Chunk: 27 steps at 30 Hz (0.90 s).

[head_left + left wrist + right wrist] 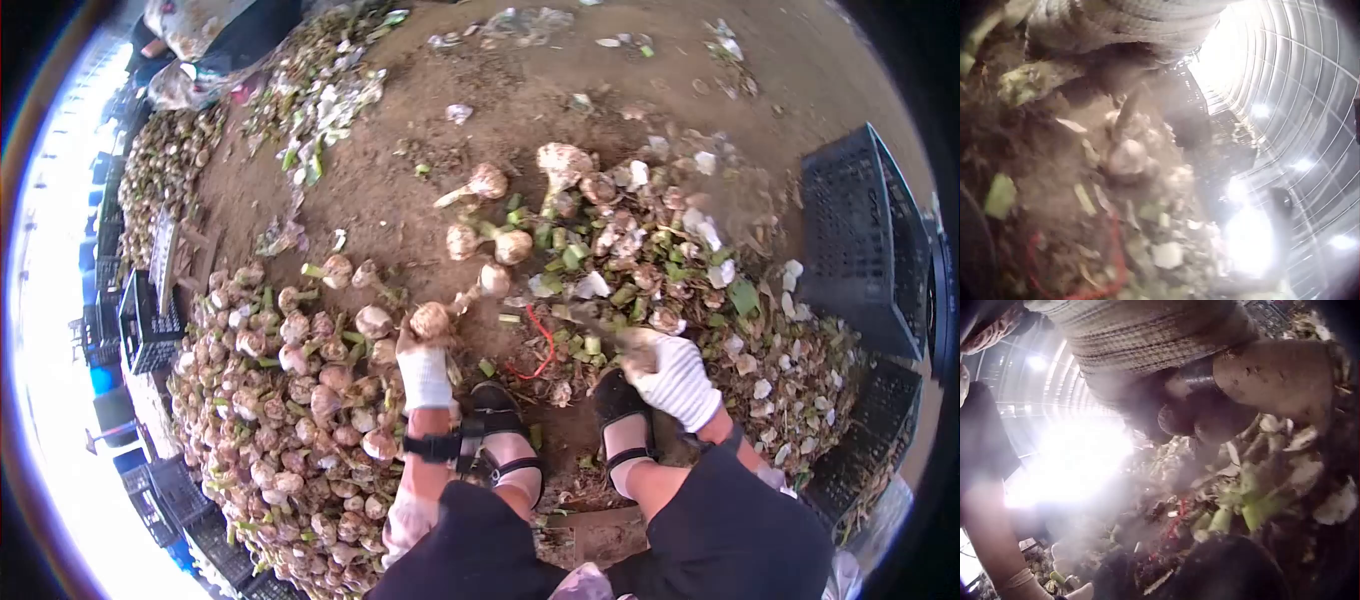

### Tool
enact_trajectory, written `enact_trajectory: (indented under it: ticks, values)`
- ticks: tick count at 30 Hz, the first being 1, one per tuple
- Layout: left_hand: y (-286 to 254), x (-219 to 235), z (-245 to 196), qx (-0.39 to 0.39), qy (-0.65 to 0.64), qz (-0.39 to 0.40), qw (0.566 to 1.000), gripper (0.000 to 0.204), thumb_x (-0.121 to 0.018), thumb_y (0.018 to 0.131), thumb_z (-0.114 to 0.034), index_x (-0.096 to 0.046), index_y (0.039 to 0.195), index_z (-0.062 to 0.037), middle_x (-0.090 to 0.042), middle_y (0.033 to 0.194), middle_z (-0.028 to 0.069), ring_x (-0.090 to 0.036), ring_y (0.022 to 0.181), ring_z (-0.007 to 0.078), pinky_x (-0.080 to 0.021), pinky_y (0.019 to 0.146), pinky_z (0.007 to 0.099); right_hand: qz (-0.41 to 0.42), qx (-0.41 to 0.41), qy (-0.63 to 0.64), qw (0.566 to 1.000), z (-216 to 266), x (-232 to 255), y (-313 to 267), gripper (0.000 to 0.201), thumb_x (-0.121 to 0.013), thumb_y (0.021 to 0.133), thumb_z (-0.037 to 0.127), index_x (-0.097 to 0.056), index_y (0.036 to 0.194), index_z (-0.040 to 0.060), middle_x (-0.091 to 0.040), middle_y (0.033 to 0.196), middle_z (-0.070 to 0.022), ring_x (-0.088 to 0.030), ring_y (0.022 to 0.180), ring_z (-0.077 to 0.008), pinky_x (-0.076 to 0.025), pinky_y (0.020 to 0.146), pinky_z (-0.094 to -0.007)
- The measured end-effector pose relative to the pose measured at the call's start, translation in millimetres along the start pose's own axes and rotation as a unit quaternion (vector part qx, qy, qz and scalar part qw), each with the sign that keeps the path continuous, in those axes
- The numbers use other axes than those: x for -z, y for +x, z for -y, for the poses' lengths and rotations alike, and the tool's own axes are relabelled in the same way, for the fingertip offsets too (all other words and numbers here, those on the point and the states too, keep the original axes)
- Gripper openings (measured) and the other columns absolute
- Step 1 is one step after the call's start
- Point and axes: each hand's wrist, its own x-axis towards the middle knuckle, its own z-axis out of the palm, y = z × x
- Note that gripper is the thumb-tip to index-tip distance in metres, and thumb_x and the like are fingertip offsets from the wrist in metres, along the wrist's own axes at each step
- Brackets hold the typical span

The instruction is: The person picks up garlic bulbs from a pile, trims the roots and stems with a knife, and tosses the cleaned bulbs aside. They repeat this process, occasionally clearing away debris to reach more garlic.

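Note:
My left hand (426,372), in a white knitted glove, holds a garlic bulb (430,320) at the right edge of a large heap of garlic (300,400). In the left wrist view the ribbed glove (1122,28) fills the top. My right hand (672,378), gloved likewise, curls round a knife whose dark blade (592,320), blurred, reaches toward the left over trimmings. Its handle is hidden in the fist. Between the hands lies a red cord (545,350) on the dirt. Several loose bulbs with stems (512,246) lie ahead.
A pile of cut stems and skins (760,370) spreads on the right, beside black plastic crates (860,240). More crates (150,320) line the left. My feet in black sandals (622,425) stand between the heaps. Part of another person (215,35) shows at upper left.

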Motion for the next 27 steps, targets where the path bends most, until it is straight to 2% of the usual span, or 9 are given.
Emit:
enact_trajectory:
  ticks: [6, 8, 10, 11, 19, 20, 22, 24, 27]
  values:
    - [-48, -59, 5, 0.110, -0.140, 0.210, 0.961, 0.039, -0.048, 0.092, -0.027, -0.049, 0.120, 0.0003, -0.059, 0.111, 0.0176, -0.061, 0.095, 0.0313, -0.048, 0.089, 0.0501, 0.066, 0.178, -0.159, 0.969, 47, -11, 23, 0.031, -0.067, 0.066, 0.025, -0.056, 0.087, 0.0055, -0.058, 0.068, -0.0152, -0.060, 0.064, -0.0348, -0.047, 0.055, -0.0428]
    - [-40, -66, 4, 0.422, -0.521, 0.277, 0.688, 0.043, -0.054, 0.090, -0.026, -0.048, 0.122, 0.0010, -0.058, 0.114, 0.0158, -0.060, 0.101, 0.0288, -0.050, 0.088, 0.0477, 0.059, 0.204, -0.196, 0.957, 49, -10, 21, 0.031, -0.066, 0.066, 0.025, -0.056, 0.087, 0.0055, -0.057, 0.066, -0.0132, -0.059, 0.062, -0.0327, -0.046, 0.054, -0.0419]
    - [-66, -77, -15, 0.215, -0.310, 0.259, 0.889, 0.037, -0.054, 0.091, -0.020, -0.047, 0.120, 0.0022, -0.060, 0.110, 0.0150, -0.061, 0.097, 0.0261, -0.054, 0.084, 0.0416, 0.066, 0.208, -0.223, 0.950, 50, -10, 19, 0.031, -0.065, 0.067, 0.023, -0.056, 0.089, 0.0042, -0.058, 0.068, -0.0125, -0.060, 0.062, -0.0308, -0.047, 0.053, -0.0406]
    - [-78, -80, -25, 0.098, -0.189, 0.237, 0.948, 0.034, -0.054, 0.092, -0.017, -0.047, 0.119, 0.0028, -0.060, 0.109, 0.0146, -0.062, 0.095, 0.0247, -0.055, 0.082, 0.0385, 0.072, 0.210, -0.234, 0.947, 54, -6, 17, 0.030, -0.064, 0.068, 0.022, -0.056, 0.090, 0.0031, -0.059, 0.070, -0.0129, -0.061, 0.063, -0.0302, -0.047, 0.052, -0.0398]
    - [-96, -73, -50, 0.037, 0.035, 0.293, 0.955, 0.056, -0.072, 0.074, -0.002, -0.045, 0.123, 0.0042, -0.061, 0.109, 0.0121, -0.061, 0.096, 0.0179, -0.052, 0.085, 0.0321, 0.048, 0.245, -0.235, 0.939, 52, -9, 8, 0.021, -0.059, 0.071, 0.018, -0.056, 0.086, 0.0032, -0.058, 0.068, -0.0123, -0.061, 0.061, -0.0290, -0.047, 0.051, -0.0381]
    - [-92, -68, -24, 0.204, -0.261, 0.247, 0.911, 0.049, -0.065, 0.079, 0.001, -0.045, 0.124, 0.0042, -0.061, 0.109, 0.0139, -0.061, 0.095, 0.0179, -0.052, 0.084, 0.0314, 0.056, 0.205, -0.231, 0.949, 47, -6, 10, 0.018, -0.058, 0.071, 0.017, -0.055, 0.083, 0.0036, -0.057, 0.066, -0.0123, -0.060, 0.059, -0.0296, -0.047, 0.051, -0.0395]
    - [-92, -58, -3, 0.068, -0.011, 0.340, 0.938, 0.042, -0.054, 0.086, 0.001, -0.042, 0.126, 0.0028, -0.061, 0.109, 0.0155, -0.061, 0.096, 0.0198, -0.053, 0.084, 0.0320, 0.039, 0.208, -0.239, 0.948, 18, -12, 11, 0.031, -0.059, 0.067, 0.019, -0.056, 0.093, 0.0012, -0.056, 0.065, -0.0123, -0.058, 0.060, -0.0302, -0.045, 0.052, -0.0404]
    - [-92, -66, -23, 0.034, 0.059, 0.360, 0.931, 0.043, -0.054, 0.085, 0.003, -0.042, 0.126, 0.0023, -0.061, 0.108, 0.0150, -0.061, 0.096, 0.0204, -0.053, 0.084, 0.0322, 0.031, 0.207, -0.244, 0.947, 17, -9, 8, 0.030, -0.058, 0.068, 0.018, -0.056, 0.092, 0.0010, -0.056, 0.065, -0.0118, -0.058, 0.058, -0.0303, -0.045, 0.051, -0.0406]
    - [-93, -75, -27, 0.102, -0.040, 0.341, 0.934, 0.044, -0.058, 0.081, 0.005, -0.045, 0.124, 0.0029, -0.062, 0.106, 0.0134, -0.062, 0.092, 0.0201, -0.053, 0.081, 0.0304, 0.049, 0.186, -0.251, 0.949, 44, -3, 2, 0.026, -0.059, 0.069, 0.019, -0.056, 0.088, 0.0011, -0.057, 0.067, -0.0123, -0.059, 0.061, -0.0310, -0.046, 0.053, -0.0404]
